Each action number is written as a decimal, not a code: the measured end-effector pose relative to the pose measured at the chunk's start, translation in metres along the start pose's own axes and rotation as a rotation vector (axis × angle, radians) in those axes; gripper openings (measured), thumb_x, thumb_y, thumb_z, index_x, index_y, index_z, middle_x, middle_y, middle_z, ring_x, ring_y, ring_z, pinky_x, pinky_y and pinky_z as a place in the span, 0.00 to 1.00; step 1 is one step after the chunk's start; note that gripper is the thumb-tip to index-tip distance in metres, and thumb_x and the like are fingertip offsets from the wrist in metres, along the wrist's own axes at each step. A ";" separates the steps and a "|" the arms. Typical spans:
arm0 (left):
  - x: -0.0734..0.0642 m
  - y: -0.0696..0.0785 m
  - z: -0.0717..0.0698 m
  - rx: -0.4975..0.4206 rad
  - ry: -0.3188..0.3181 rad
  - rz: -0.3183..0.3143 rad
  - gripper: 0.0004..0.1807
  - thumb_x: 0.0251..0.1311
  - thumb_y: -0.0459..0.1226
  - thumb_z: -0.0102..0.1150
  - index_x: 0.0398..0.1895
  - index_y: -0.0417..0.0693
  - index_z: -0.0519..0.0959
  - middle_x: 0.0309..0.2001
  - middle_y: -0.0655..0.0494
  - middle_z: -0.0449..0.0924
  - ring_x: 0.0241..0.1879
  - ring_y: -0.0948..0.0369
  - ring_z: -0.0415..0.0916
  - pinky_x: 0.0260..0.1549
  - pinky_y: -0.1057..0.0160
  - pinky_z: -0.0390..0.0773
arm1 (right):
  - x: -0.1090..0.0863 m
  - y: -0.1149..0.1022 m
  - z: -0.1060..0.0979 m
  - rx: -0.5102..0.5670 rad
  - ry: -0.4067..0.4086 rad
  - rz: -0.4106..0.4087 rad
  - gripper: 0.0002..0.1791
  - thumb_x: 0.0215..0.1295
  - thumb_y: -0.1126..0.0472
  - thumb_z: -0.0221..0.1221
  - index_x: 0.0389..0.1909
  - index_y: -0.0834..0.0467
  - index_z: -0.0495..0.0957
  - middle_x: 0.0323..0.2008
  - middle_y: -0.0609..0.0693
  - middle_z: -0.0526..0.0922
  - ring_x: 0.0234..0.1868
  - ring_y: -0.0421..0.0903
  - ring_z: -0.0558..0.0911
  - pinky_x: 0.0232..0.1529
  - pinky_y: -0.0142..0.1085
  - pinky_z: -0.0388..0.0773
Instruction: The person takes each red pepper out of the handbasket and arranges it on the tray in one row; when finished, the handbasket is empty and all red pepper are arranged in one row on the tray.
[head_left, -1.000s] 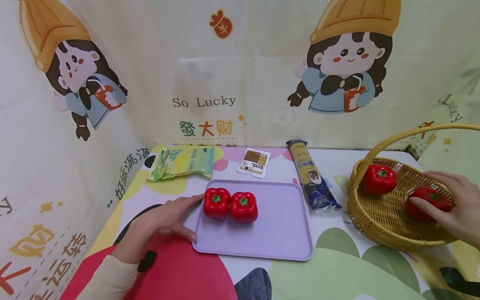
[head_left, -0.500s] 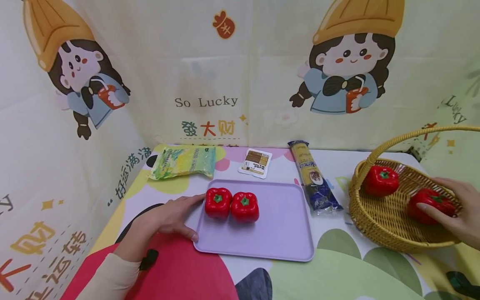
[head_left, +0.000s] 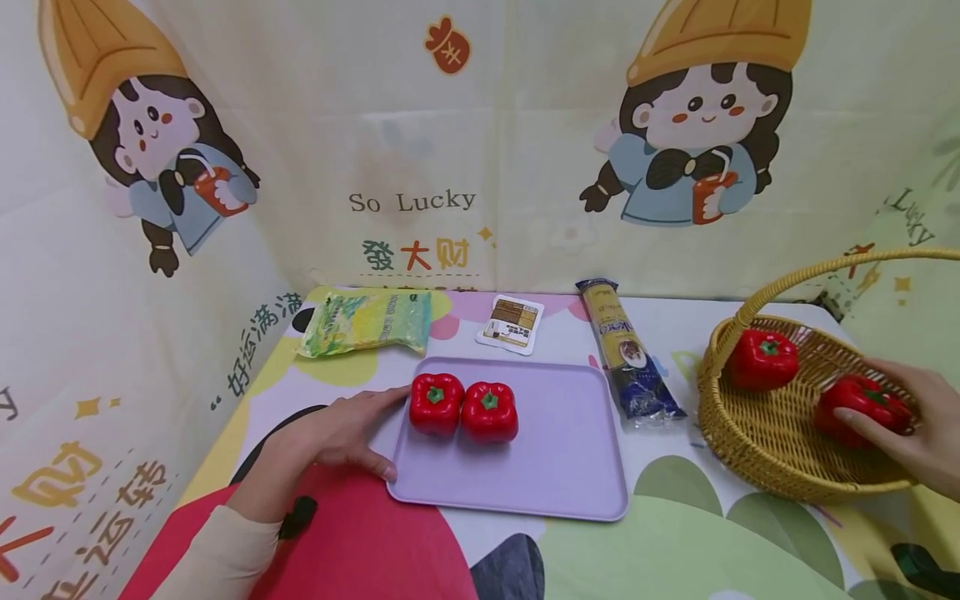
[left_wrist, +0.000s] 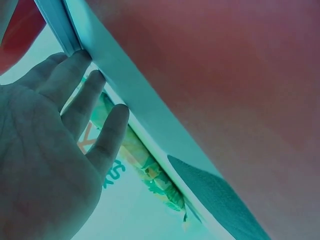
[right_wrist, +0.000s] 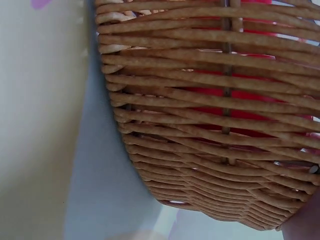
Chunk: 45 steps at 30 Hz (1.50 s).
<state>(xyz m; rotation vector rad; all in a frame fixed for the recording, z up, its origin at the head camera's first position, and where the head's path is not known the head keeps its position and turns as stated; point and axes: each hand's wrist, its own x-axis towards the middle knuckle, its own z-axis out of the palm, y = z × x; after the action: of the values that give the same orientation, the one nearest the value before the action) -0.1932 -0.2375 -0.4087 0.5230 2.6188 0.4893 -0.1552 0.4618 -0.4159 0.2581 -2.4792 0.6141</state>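
My right hand [head_left: 926, 425] reaches over the wicker basket's right rim and holds a red bell pepper [head_left: 855, 410], thumb across its near side. Another red bell pepper [head_left: 763, 360] sits at the left inside the basket [head_left: 750, 454]. In the right wrist view the basket's woven side [right_wrist: 200, 115] fills most of the picture, with red showing through the gaps. My left hand [head_left: 341, 437] rests at the left edge of a lilac tray [head_left: 562, 450], fingers extended. The left wrist view shows those fingertips [left_wrist: 120, 112] against the tray's edge. Two red bell peppers [head_left: 435, 406] [head_left: 489, 414] stand side by side on the tray.
Behind the tray lie a yellow-green packet [head_left: 367, 323] and a small white-edged pouch [head_left: 512, 325]. A long yellow and blue packet [head_left: 628, 354] lies between tray and basket. The basket's tall handle [head_left: 795, 286] arches over it. A printed cloth wall [head_left: 540, 150] closes off the back.
The head view has shifted very slightly. Both hands and the peppers keep practically the same places.
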 end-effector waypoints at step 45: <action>-0.001 0.001 -0.001 -0.004 0.002 0.017 0.64 0.40 0.59 0.82 0.81 0.56 0.57 0.72 0.46 0.66 0.68 0.45 0.65 0.61 0.35 0.72 | 0.004 -0.040 -0.022 0.013 0.075 0.093 0.40 0.49 0.71 0.76 0.67 0.66 0.74 0.51 0.13 0.62 0.49 0.16 0.61 0.20 0.14 0.63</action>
<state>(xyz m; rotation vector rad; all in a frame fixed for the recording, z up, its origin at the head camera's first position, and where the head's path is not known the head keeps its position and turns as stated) -0.1919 -0.2375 -0.4075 0.5445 2.6169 0.5009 -0.1357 0.4373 -0.3832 0.1227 -2.4264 0.6665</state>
